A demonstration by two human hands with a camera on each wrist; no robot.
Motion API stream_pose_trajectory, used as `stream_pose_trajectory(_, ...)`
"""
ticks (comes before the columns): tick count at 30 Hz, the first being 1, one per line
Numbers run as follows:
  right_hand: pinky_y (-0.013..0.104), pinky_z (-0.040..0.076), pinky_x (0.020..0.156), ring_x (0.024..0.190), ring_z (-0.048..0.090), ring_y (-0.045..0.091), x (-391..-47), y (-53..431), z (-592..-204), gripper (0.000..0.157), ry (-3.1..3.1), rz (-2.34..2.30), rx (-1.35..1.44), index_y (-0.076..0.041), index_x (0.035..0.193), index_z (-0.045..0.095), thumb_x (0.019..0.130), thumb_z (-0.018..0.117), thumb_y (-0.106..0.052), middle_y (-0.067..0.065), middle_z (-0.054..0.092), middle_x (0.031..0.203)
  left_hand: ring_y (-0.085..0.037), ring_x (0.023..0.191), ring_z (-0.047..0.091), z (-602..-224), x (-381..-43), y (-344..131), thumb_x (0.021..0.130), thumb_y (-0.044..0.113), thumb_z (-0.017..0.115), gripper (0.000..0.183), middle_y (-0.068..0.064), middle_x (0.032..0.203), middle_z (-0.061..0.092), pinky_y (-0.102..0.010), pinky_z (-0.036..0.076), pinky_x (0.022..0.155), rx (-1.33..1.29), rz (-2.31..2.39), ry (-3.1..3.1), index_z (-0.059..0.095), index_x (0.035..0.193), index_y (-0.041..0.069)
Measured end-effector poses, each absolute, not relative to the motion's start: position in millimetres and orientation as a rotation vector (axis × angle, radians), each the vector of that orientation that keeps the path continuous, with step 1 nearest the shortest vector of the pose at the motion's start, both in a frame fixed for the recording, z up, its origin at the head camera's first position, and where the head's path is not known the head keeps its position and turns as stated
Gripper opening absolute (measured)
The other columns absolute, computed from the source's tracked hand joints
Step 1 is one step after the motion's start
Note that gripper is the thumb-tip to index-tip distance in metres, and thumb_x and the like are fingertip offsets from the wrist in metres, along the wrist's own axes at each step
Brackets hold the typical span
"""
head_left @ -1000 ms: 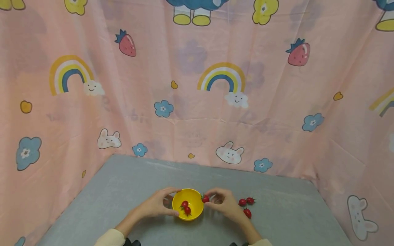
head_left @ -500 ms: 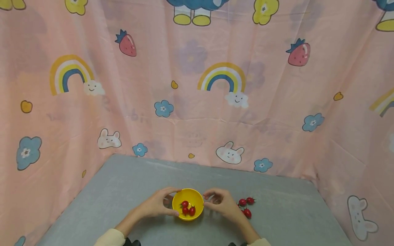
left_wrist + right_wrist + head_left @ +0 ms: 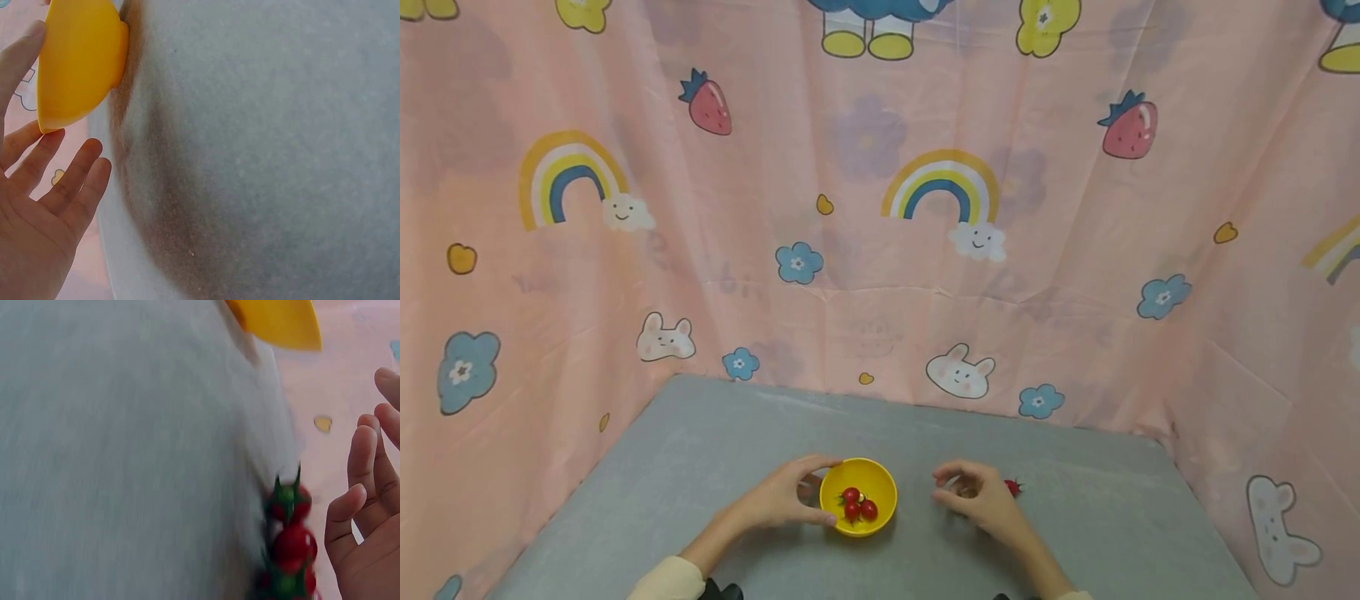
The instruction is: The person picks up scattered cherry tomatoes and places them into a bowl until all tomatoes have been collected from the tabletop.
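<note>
A small yellow bowl [image 3: 881, 482] stands on the grey table with three red cherry tomatoes [image 3: 852, 510] inside it. My left hand [image 3: 775, 500] steadies the bowl from its left side, thumb at the near rim and fingertips at the far rim. In the left wrist view, a couple of fingers spread free below the bowl wall [image 3: 78, 62]. To the right of the bowl, my right hand [image 3: 983, 496] is in the air with loosely bent fingers and holds nothing. One cherry tomato [image 3: 1014, 487] peeks out behind it; the right wrist view shows several tomatoes [image 3: 294, 545] beside the hand.
The grey table [image 3: 760, 433] reaches back to a pink curtain [image 3: 850, 333] printed with rainbows, rabbits and flowers. The curtain also hangs along the left and right sides.
My right hand let a cherry tomato go into the bowl, making three there, then drew back to the right over the loose tomatoes. My left hand stays at the bowl.
</note>
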State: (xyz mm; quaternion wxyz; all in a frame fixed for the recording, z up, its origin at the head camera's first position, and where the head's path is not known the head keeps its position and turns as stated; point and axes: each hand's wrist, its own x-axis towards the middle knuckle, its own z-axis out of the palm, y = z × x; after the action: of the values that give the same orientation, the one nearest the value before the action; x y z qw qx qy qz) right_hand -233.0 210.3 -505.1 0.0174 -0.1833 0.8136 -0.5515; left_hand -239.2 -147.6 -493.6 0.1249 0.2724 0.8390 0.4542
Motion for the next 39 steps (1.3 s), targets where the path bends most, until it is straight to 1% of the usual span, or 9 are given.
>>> stream_pose_trajectory(5,0.029,0.054,0.056,0.072,0.066,0.026,-231,235,-509,0.026,2.496,-1.802,-0.632,0.004,0.114,0.07,0.091,0.077,-0.007,0.022,0.068,0.105,-0.028,0.115,0.06,-492,-239,-148,0.085,0.025,0.086,0.071,-0.01,0.145,0.052,-0.037,0.054,0.093,0.789,1.313,2.451,0.053,0.146,0.01)
stream_pose_trajectory(6,0.029,0.055,0.058,0.072,0.066,0.027,-231,241,-510,0.027,2.496,-1.81,-0.643,0.006,0.115,0.069,0.092,0.076,-0.007,0.023,0.068,0.105,-0.028,0.115,0.06,-492,-239,-148,0.085,0.025,0.086,0.071,-0.01,0.145,0.052,-0.036,0.055,0.092,0.789,1.311,2.453,0.053,0.146,0.01)
stream_pose_trajectory(8,0.029,0.054,0.056,0.071,0.065,0.027,-229,251,-511,0.028,2.504,-1.817,-0.629,0.007,0.116,0.069,0.092,0.076,-0.006,0.021,0.067,0.102,-0.028,0.115,0.06,-492,-239,-147,0.085,0.025,0.086,0.071,-0.01,0.145,0.052,-0.036,0.055,0.093,0.792,1.31,2.449,0.053,0.146,0.01)
stream_pose_trajectory(10,0.028,0.055,0.059,0.071,0.063,0.025,-228,261,-511,0.027,2.532,-1.812,-0.594,0.007,0.116,0.068,0.092,0.075,-0.006,0.019,0.067,0.1,-0.028,0.115,0.06,-492,-238,-147,0.085,0.025,0.086,0.071,-0.01,0.145,0.052,-0.037,0.054,0.093,0.792,1.313,2.445,0.053,0.146,0.01)
stream_pose_trajectory(16,0.029,0.053,0.057,0.074,0.062,0.021,-223,291,-511,0.028,2.66,-1.758,-0.431,0.004,0.115,0.069,0.091,0.077,-0.008,0.014,0.066,0.1,-0.027,0.115,0.061,-492,-238,-148,0.085,0.025,0.086,0.071,-0.009,0.144,0.053,-0.036,0.055,0.092,0.8,1.318,2.444,0.053,0.146,0.01)
stream_pose_trajectory(23,0.03,0.057,0.071,0.079,0.066,0.02,-225,319,-513,0.039,2.724,-1.6,-0.358,0.004,0.123,0.065,0.089,0.08,-0.01,0.018,0.066,0.111,-0.026,0.114,0.061,-493,-239,-148,0.085,0.025,0.086,0.07,-0.008,0.143,0.054,-0.035,0.055,0.092,0.803,1.319,2.447,0.054,0.146,0.011)
stream_pose_trajectory(28,0.03,0.055,0.074,0.083,0.063,0.021,-230,329,-515,0.051,2.758,-1.482,-0.309,0.002,0.129,0.063,0.085,0.084,-0.013,0.018,0.065,0.116,-0.026,0.114,0.061,-492,-238,-148,0.085,0.026,0.086,0.071,-0.007,0.143,0.054,-0.034,0.055,0.092,0.808,1.311,2.454,0.054,0.146,0.011)
stream_pose_trajectory(34,0.032,0.053,0.072,0.084,0.061,0.021,-237,330,-517,0.063,2.81,-1.396,-0.313,0.0,0.131,0.062,0.077,0.09,-0.016,0.018,0.064,0.117,-0.026,0.114,0.061,-490,-237,-147,0.085,0.025,0.086,0.071,-0.009,0.143,0.053,-0.035,0.055,0.092,0.797,1.304,2.458,0.053,0.146,0.009)
stream_pose_trajectory(39,0.031,0.052,0.07,0.083,0.06,0.023,-245,327,-517,0.063,2.798,-1.37,-0.326,-0.001,0.129,0.064,0.075,0.092,-0.016,0.015,0.065,0.115,-0.027,0.113,0.061,-490,-237,-147,0.085,0.024,0.086,0.071,-0.01,0.144,0.053,-0.036,0.055,0.092,0.802,1.311,2.453,0.053,0.146,0.008)
